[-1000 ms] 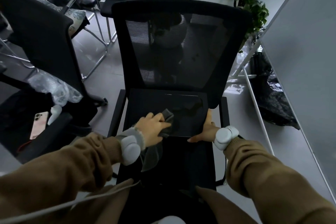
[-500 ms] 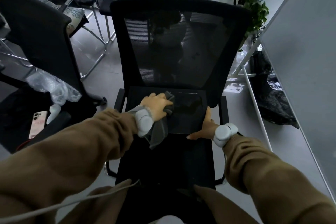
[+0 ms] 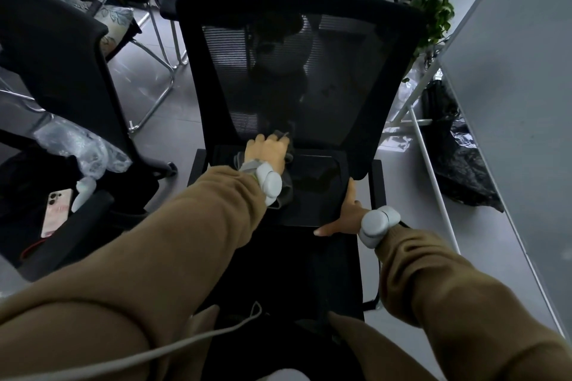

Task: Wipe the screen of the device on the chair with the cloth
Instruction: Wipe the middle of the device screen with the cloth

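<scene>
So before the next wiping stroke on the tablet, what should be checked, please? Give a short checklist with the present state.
1. Cloth lies between the left hand and the screen: ok; it shows beyond the fingers and hangs below the wrist.
2. Tablet is steadied: ok; the right hand rests on its near right corner.
3. Tablet lies flat on the seat of the chair: ok.
4. Room for the stroke: ok; the screen to the right of the cloth is uncovered.
5. Screen is clean: cannot tell; the glass is dark and reflective.
6. Grip on the cloth: cannot tell; the fingertips are hidden at the backrest.
</scene>
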The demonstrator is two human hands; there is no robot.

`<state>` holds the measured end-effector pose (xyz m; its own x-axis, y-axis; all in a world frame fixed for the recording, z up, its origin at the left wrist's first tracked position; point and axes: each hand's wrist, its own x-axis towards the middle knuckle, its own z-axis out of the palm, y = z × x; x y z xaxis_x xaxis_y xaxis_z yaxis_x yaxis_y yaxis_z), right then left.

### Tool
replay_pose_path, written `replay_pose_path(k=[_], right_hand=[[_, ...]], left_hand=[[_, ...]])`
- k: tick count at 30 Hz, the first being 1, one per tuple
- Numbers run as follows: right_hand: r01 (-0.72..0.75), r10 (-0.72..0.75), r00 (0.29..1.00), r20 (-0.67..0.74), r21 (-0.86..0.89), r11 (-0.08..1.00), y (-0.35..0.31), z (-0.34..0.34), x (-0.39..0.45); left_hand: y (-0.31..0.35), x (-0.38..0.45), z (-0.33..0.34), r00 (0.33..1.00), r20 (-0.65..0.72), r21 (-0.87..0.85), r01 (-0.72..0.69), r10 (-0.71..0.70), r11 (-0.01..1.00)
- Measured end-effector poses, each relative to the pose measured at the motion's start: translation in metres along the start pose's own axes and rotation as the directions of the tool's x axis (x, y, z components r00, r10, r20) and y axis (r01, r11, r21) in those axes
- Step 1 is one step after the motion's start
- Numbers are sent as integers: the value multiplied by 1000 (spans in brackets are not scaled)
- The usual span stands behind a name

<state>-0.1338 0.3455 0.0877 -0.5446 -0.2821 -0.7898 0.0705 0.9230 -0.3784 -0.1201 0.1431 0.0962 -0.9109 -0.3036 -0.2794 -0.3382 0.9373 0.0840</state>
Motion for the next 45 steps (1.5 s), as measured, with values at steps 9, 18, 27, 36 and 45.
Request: replay_pose_path(k=[9, 18, 27, 36, 45], right_hand=[[4, -4, 1000, -10, 7, 1000, 5, 5, -4], [37, -36, 999, -16, 61, 997, 5, 7, -9], [27, -27, 1000, -11, 67, 997, 6, 8, -13], [33, -32, 999, -15, 90, 995, 4, 4, -10], [36, -34, 999, -24, 64, 997, 3, 3, -7]], left_hand=[[-13, -24, 11, 986, 86, 0, -146, 145, 989], [-24, -86, 24, 916, 152, 124, -391, 372, 912], [-35, -126, 38, 879, 196, 48, -452, 435, 891], [-24, -100, 29, 916, 131, 56, -389, 379, 920], [-11, -22, 6, 962, 116, 24, -253, 248, 967]])
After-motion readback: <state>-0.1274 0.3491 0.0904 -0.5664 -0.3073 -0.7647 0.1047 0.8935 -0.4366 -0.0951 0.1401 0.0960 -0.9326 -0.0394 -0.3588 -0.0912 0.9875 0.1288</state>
